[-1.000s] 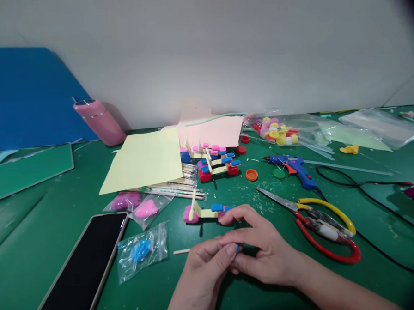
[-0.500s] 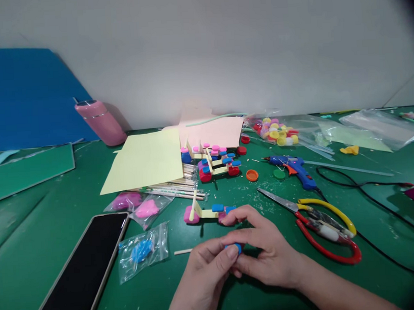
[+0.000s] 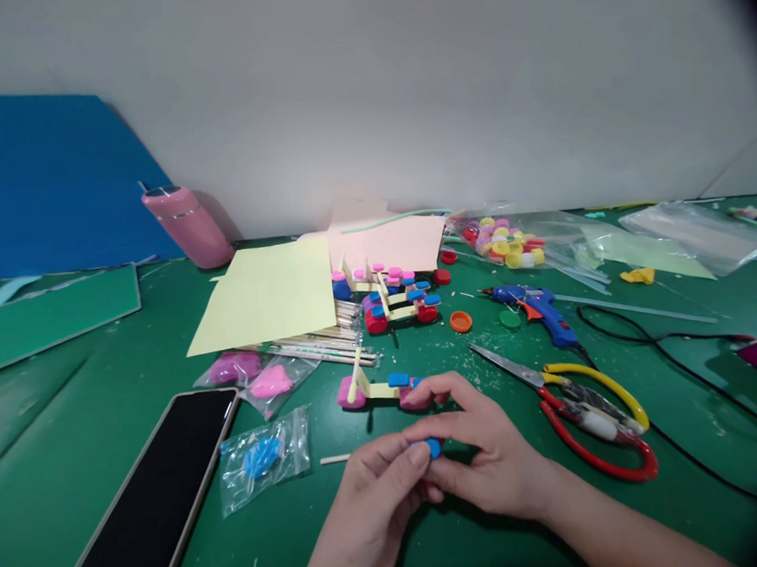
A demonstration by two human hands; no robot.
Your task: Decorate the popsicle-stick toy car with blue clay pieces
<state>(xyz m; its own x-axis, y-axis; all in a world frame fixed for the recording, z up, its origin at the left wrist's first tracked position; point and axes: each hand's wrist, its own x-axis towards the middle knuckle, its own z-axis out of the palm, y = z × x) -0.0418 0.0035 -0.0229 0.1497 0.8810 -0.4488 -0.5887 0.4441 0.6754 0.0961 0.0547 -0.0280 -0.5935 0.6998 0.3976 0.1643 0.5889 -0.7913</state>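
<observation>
My left hand (image 3: 374, 504) and my right hand (image 3: 486, 455) meet low in the middle of the green table. Together their fingertips pinch a small blue piece (image 3: 433, 447). Just beyond my right fingers lies a small model (image 3: 377, 389) of flat sticks with pink wheels and a blue piece on top. A short stick (image 3: 334, 459) lies on the mat left of my left hand.
A dark tablet (image 3: 148, 490) and small bags of blue (image 3: 264, 457) and pink bits (image 3: 270, 382) lie left. Red and yellow scissors (image 3: 588, 408), a blue glue gun (image 3: 535, 305) with its cord, loose caps, finished stick models (image 3: 395, 295), yellow paper (image 3: 271, 293) and a pink bottle (image 3: 188, 226) lie beyond.
The blue piece shows more between my fingertips than before. My hands have shifted only slightly.
</observation>
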